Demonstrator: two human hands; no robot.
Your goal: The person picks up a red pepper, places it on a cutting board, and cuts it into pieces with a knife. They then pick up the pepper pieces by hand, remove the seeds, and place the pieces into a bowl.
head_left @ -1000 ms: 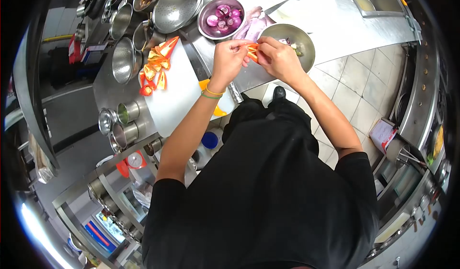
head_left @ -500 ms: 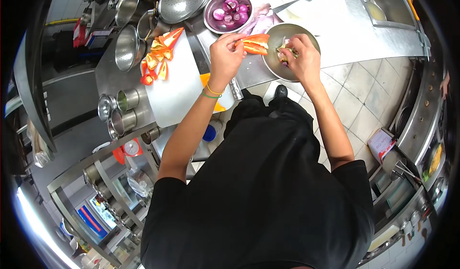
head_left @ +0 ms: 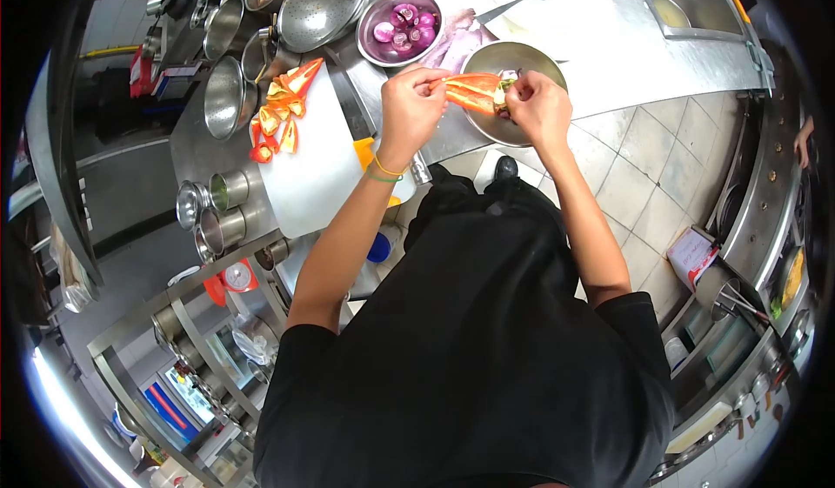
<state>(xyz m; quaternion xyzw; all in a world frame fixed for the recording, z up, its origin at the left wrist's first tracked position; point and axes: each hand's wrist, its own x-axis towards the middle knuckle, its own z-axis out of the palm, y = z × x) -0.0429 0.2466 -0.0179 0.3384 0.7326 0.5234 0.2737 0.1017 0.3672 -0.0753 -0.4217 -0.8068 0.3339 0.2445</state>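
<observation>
My left hand point(head_left: 410, 114) pinches one end of a long red-orange bell pepper piece point(head_left: 470, 94), its hollow inner side showing. At the other end, my right hand point(head_left: 543, 110) has its fingers closed on the pale, seedy part of the piece. Both hands are above the near part of a steel bowl point(head_left: 524, 56); what lies in it is mostly hidden by the pepper and my right hand. Several cut bell pepper pieces point(head_left: 277, 111) are on the white cutting board point(head_left: 313, 173) to the left.
Beyond my hands stands a steel bowl point(head_left: 369, 43) of peeled red onions point(head_left: 403, 29). A long metal utensil point(head_left: 506, 7) lies on the steel counter. Colanders point(head_left: 320, 10) and steel pots point(head_left: 230, 190) line the left. At the far right edge another person's hand point(head_left: 802, 144) shows.
My right hand has come up from inside the bowl to the end of the pepper piece and closed there. My left hand still holds the piece. The whole view has shifted slightly.
</observation>
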